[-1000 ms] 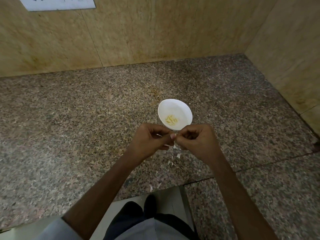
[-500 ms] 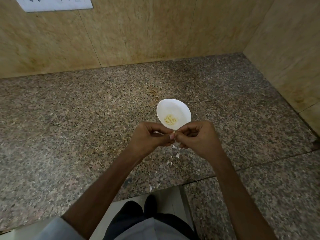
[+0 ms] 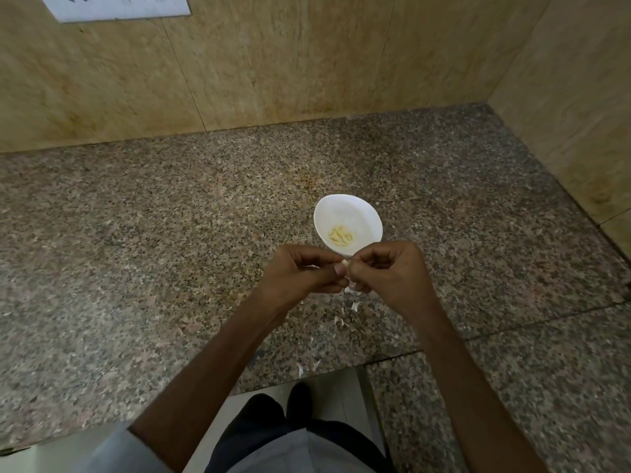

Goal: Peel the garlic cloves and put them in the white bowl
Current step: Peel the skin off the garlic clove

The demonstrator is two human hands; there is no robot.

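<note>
Close together over the granite tabletop [image 3: 170, 216], both hands meet fingertip to fingertip. The left hand [image 3: 300, 278] reaches in from the lower left with its forearm bare. Its fingers [image 3: 309, 257] are curled and its thumb is laid forward, nail up. They are clamped on a small pale garlic clove [image 3: 345, 263]. The right hand [image 3: 389, 278] comes in from the lower right, knuckles up, its fingers [image 3: 367, 259] curled tight and pinching the same clove from the other side. Only a sliver of the clove shows between the two sets of fingertips. A shred of white skin hangs just below the right fingers.

Just beyond the fingers stands the white bowl [image 3: 345, 209], its near rim hidden behind the fingertips. A small heap of peeled garlic cloves [image 3: 340, 235] lies in its bottom. Below the fingers, toward the person, loose garlic skins [image 3: 345, 319] are scattered on the stone, with a few more near the tabletop's front edge.

The tabletop is speckled brown-grey granite with a seam running off to the right of the hands. Beige stone wall tiles [image 3: 273, 63] rise behind it, and a side wall [image 3: 580, 97] closes the corner on the right. A white switch plate [image 3: 119, 6] sits at the upper left. At the bottom edge a light sleeve [image 3: 112, 452], dark trousers [image 3: 259, 425] and pale floor show.
</note>
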